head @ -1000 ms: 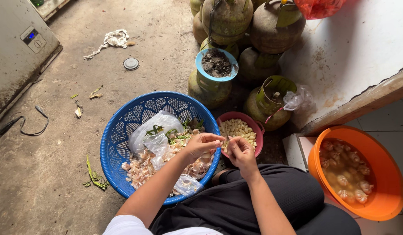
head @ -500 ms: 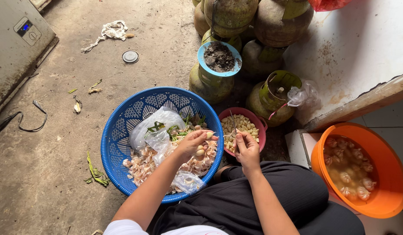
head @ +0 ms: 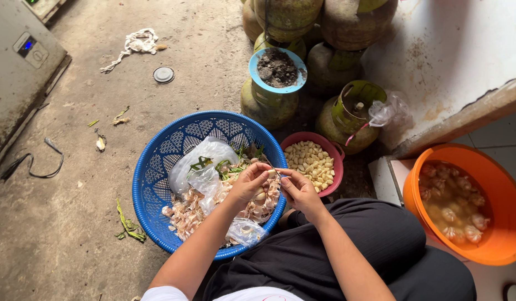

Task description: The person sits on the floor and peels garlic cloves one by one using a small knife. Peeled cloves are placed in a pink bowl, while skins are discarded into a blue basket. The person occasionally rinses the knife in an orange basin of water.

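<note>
The left hand (head: 251, 184) and right hand (head: 300, 190) meet over the near rim of the blue basket (head: 157, 173), fingers pinched together on a small garlic clove (head: 273, 173) held between them; the left hand also cups a pale clove against its palm. Inside the basket lie papery garlic skins (head: 191, 212), a few green scraps and crumpled clear plastic bags (head: 202, 164). Just right of the basket, touching its rim, stands a pink bowl (head: 336, 153) filled with peeled cloves. Farther right of the basket an orange tub (head: 492, 173) holds whole garlic bulbs in water. Beyond the basket, green gas cylinders (head: 347, 114) cluster together, one carrying a blue pot (head: 277, 69) of dark soil. Left of the basket, on the concrete floor (head: 57, 223), lie a round metal lid (head: 164, 74), a white rag (head: 134, 44) and a black cord (head: 35, 167).
</note>
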